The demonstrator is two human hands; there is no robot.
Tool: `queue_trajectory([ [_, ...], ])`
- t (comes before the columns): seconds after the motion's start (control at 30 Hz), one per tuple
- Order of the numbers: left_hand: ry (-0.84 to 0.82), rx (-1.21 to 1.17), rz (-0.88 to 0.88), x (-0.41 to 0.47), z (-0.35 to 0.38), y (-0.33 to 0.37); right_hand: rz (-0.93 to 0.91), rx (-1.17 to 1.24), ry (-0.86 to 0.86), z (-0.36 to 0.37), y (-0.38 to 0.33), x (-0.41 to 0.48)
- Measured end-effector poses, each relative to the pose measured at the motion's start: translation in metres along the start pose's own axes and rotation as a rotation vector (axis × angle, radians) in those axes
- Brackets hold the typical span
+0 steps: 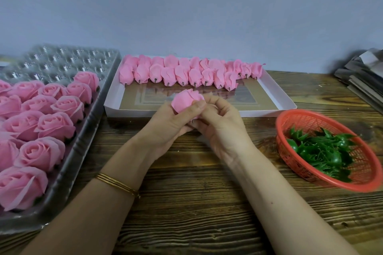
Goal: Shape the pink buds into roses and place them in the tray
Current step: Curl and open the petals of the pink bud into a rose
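Pink bud (184, 100) points up, stem end down.

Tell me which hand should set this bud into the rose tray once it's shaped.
Probably left. The left hand grips the bud and sits nearer the rose tray, which lies on the left; the right hand would have to cross over it.

Held bud (185, 102): pink, petals loosely wrapped, centre of scene, gripped between left hand (171, 124) and right hand (220, 126).
Unshaped buds (186, 73): pink, two rows lying on their sides at the far end of a white box (269, 112), dark stem ends pointing near.
Roses (56, 125): pink, opened, upright in the near cells of the clear tray (88, 124), far left.
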State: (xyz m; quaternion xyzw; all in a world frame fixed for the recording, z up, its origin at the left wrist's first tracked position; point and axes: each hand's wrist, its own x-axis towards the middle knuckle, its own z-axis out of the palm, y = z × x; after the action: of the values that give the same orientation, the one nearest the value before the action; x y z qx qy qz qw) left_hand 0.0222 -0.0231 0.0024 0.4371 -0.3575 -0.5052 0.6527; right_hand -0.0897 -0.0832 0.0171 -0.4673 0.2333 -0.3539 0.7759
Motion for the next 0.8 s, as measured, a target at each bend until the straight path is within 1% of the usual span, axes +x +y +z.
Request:
queue_trajectory([
  [0.13,-0.021,-0.004,-0.051,-0.0004,-0.0004,-0.0009,0.064,0.129,-0.044,-0.0007,-0.0007,-0.0039],
  [0.43,-0.06,0.041,-0.077,-0.0001,-0.0065,-0.0037,0.142,0.232,-0.071,-0.0043,0.0006,-0.0057],
  [0.53,-0.038,0.01,-0.075,-0.0003,-0.0059,-0.0037,0.164,0.263,-0.075,-0.006,0.0018,-0.005],
  [0.67,-0.029,0.026,-0.063,-0.0017,-0.0058,-0.0029,0.198,0.265,-0.109,-0.0059,0.001,-0.0045],
  [0.8,0.021,0.047,-0.047,0.0004,-0.0049,-0.0063,0.227,0.259,-0.104,-0.0055,-0.0011,-0.003],
])
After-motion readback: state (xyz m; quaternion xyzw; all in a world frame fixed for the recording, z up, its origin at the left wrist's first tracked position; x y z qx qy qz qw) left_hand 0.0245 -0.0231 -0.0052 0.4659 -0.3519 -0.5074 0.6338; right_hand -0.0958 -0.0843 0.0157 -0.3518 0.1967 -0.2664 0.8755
